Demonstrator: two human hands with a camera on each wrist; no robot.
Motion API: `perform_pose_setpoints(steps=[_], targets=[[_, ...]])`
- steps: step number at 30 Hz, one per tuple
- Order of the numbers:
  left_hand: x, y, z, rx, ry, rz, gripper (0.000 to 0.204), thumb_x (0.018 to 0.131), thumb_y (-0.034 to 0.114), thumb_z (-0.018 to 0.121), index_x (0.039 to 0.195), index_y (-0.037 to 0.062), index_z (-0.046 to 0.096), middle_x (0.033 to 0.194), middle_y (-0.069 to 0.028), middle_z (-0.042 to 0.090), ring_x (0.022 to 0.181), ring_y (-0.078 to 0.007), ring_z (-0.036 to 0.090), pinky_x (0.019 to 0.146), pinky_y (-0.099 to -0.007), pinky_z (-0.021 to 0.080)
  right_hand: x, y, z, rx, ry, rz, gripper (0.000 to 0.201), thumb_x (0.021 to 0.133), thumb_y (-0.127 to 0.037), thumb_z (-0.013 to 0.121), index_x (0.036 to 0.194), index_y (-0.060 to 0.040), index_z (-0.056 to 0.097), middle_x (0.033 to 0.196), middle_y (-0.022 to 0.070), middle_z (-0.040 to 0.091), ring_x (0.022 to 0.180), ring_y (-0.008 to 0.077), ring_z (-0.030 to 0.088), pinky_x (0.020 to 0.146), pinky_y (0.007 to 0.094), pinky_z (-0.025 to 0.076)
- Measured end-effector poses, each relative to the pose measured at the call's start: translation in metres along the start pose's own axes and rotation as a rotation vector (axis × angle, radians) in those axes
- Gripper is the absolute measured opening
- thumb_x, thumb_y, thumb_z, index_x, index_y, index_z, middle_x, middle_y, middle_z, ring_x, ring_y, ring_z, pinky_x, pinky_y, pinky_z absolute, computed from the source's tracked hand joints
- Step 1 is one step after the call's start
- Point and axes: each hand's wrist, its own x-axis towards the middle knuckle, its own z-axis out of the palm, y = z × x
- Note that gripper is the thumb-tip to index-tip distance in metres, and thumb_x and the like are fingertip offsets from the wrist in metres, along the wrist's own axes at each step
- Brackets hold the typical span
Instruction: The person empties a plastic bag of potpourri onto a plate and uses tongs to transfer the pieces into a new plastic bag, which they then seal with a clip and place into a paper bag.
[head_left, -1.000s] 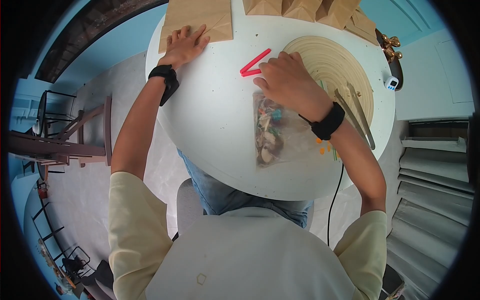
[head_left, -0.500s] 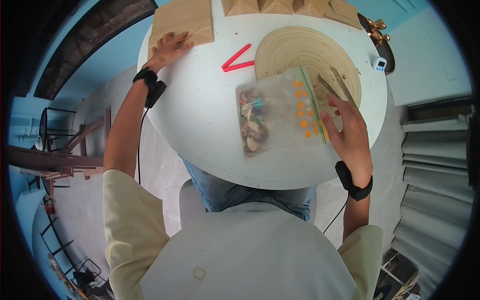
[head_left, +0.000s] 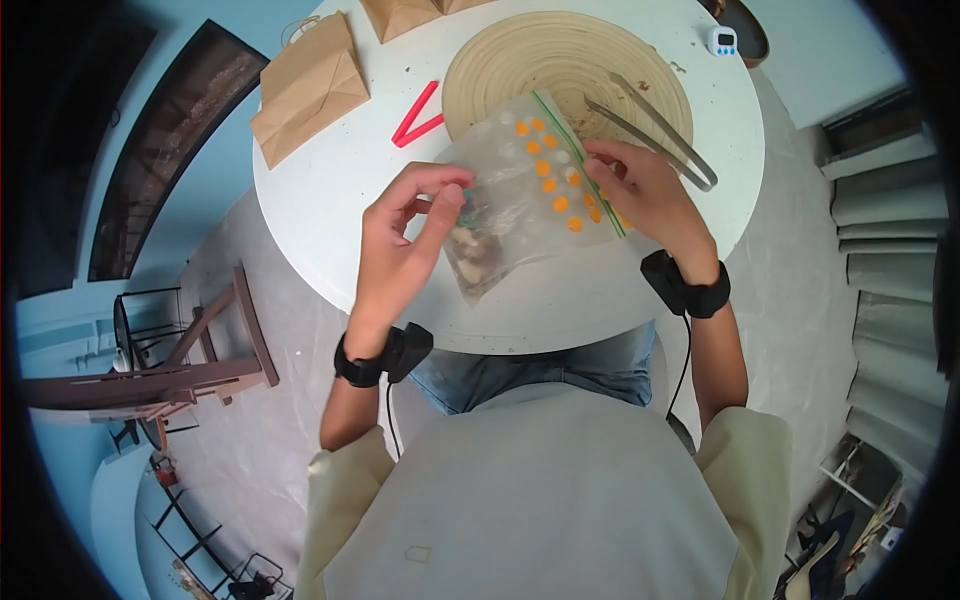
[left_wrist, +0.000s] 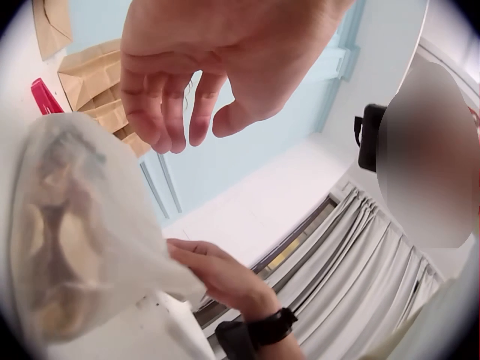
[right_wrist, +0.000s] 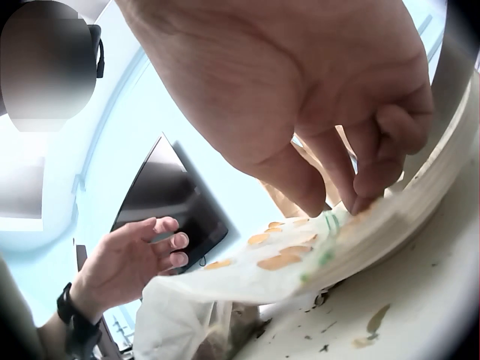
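Note:
A clear zip bag (head_left: 505,165) with orange dots and a green seal holds brown and pale pieces at its lower left end. My right hand (head_left: 650,195) pinches its sealed edge between thumb and fingers; in the right wrist view those fingers (right_wrist: 367,176) meet the bag (right_wrist: 225,285) by the green strip. Above the bag's filled end hovers my left hand (head_left: 395,245), fingers loosely bent. The left wrist view has this left hand (left_wrist: 202,67) apart from the bag (left_wrist: 112,217), with nothing in its fingers.
A round woven mat (head_left: 560,45) lies behind the bag, with metal tongs (head_left: 655,130) on its right part. Pink sticks (head_left: 418,115) form a V left of the mat. Brown paper bags (head_left: 315,90) stand at the back left. A small white timer (head_left: 721,41) is at back right.
My left hand has left the brown paper bag and come over the zip bag. My right hand has moved from the tongs' side onto the seal, and the zip bag is tilted up.

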Motion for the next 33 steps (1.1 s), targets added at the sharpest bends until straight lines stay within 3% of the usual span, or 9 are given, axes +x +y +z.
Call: perform_pose_setpoints(steps=[4, 6, 12, 16, 23, 33], targets=[[0.002, 0.004, 0.02, 0.065, 0.023, -0.046, 0.02, 0.097, 0.018, 0.057, 0.106, 0.0017, 0.065, 0.096, -0.0057, 0.067, 0.083, -0.0107, 0.058, 0.071, -0.0242, 0.044, -0.005, -0.012, 0.007, 0.119, 0.046, -0.073, 0.028, 0.091, -0.02, 0.06, 0.109, 0.0002, 0.065, 0.087, 0.0119, 0.067, 0.074, 0.0221, 0.062, 0.07, 0.0317, 0.048], [0.004, 0.011, 0.024, 0.039, 0.03, -0.067, 0.02, 0.097, 0.019, 0.057, 0.105, 0.002, 0.064, 0.094, -0.0053, 0.067, 0.081, -0.0101, 0.058, 0.069, -0.024, 0.044, -0.009, -0.024, 0.015, 0.411, 0.051, -0.097, 0.028, 0.09, -0.02, 0.062, 0.11, -0.0016, 0.066, 0.087, 0.0073, 0.067, 0.074, 0.0141, 0.06, 0.069, 0.0276, 0.047], [-0.001, 0.028, 0.024, 0.089, 0.087, -0.157, 0.018, 0.094, 0.023, 0.064, 0.092, 0.0053, 0.064, 0.081, 0.0011, 0.065, 0.075, -0.0066, 0.055, 0.065, -0.0222, 0.04, -0.022, -0.061, 0.031, 0.76, -0.095, -0.145, 0.028, 0.089, -0.024, 0.066, 0.108, -0.0035, 0.066, 0.088, 0.0044, 0.066, 0.075, 0.01, 0.059, 0.066, 0.024, 0.046], [-0.006, 0.02, 0.016, 0.039, 0.071, -0.159, 0.021, 0.095, 0.024, 0.063, 0.09, 0.0043, 0.061, 0.078, 0.0024, 0.06, 0.073, -0.0062, 0.052, 0.066, -0.0221, 0.041, -0.025, -0.065, 0.04, 0.687, -0.045, -0.217, 0.029, 0.088, -0.027, 0.068, 0.107, -0.0046, 0.066, 0.087, 0.0037, 0.066, 0.075, 0.0096, 0.059, 0.065, 0.0243, 0.046], [-0.012, 0.008, 0.012, -0.145, -0.031, -0.12, 0.02, 0.099, 0.021, 0.056, 0.094, 0.0029, 0.059, 0.08, 0.0022, 0.057, 0.075, -0.005, 0.048, 0.071, -0.0209, 0.04, -0.03, -0.076, 0.036, 0.569, -0.051, -0.113, 0.036, 0.082, -0.028, 0.074, 0.108, -0.0049, 0.063, 0.081, 0.0035, 0.066, 0.073, 0.0142, 0.062, 0.065, 0.0275, 0.048], [-0.017, 0.006, 0.018, 0.057, -0.023, -0.03, 0.022, 0.1, 0.022, 0.054, 0.091, 0.0033, 0.06, 0.078, 0.0016, 0.054, 0.074, -0.007, 0.047, 0.07, -0.0226, 0.039, -0.038, -0.083, 0.038, 0.396, 0.03, -0.143, 0.039, 0.079, -0.023, 0.074, 0.11, -0.0026, 0.061, 0.078, 0.0062, 0.068, 0.073, 0.0171, 0.066, 0.067, 0.0299, 0.05]])
